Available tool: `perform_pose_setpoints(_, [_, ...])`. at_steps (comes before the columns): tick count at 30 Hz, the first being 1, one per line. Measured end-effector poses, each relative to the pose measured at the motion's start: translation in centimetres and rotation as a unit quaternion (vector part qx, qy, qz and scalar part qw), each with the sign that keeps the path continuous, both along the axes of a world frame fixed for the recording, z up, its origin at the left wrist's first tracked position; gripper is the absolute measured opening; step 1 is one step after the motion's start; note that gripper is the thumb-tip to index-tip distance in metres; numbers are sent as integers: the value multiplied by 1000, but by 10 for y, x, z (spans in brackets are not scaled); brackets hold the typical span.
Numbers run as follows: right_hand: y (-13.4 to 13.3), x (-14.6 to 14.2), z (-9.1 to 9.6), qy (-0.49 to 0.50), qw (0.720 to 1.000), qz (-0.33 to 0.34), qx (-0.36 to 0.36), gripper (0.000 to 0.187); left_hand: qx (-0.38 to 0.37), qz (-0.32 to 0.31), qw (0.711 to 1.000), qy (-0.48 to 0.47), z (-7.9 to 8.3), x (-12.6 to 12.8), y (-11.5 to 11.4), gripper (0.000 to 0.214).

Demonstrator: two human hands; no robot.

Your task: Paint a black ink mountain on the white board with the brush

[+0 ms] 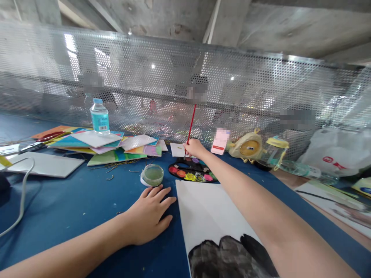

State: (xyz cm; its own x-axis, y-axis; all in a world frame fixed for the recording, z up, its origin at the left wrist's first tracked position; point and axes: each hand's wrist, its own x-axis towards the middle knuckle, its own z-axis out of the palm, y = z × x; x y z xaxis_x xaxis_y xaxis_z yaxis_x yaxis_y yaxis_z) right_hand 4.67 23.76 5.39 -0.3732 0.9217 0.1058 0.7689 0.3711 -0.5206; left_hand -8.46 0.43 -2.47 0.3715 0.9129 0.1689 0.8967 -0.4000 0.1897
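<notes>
My right hand point(194, 148) pinches a red-handled paintbrush point(190, 127), its tip down on the black paint palette point(193, 171) with several bright colour wells. My left hand point(150, 213) lies flat on the blue table top, fingers spread, holding nothing, just left of a white sheet of paper point(208, 214) with a black painted patch point(232, 256) at its near end. A small round cup of greenish water point(152, 175) stands just beyond my left hand's fingertips.
A water bottle point(100, 116) stands on a pile of coloured painted sheets point(116, 148) at back left. A white board point(43, 164) and a cable point(23, 200) lie at left. A perforated metal screen point(261, 88) closes the back. A yellow toy point(247, 147), a yellow-lidded bottle point(275, 152) and a plastic bag point(336, 152) sit at right.
</notes>
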Motion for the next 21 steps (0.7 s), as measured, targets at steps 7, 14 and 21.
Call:
perform_pose_setpoints(7, [0, -2, -3, 48, 998, -11, -39, 29, -7, 1, 1000, 4, 2, 1, -1, 43])
perform_pose_setpoints(14, [0, 1, -5, 125, 989, -34, -77, 28, -5, 2, 1000, 8, 2, 1, -1, 43])
perform_pose_setpoints(21, [-18, 24, 1, 222, 966, -35, -126, 28, -4, 0, 1000, 16, 1, 0, -1, 43])
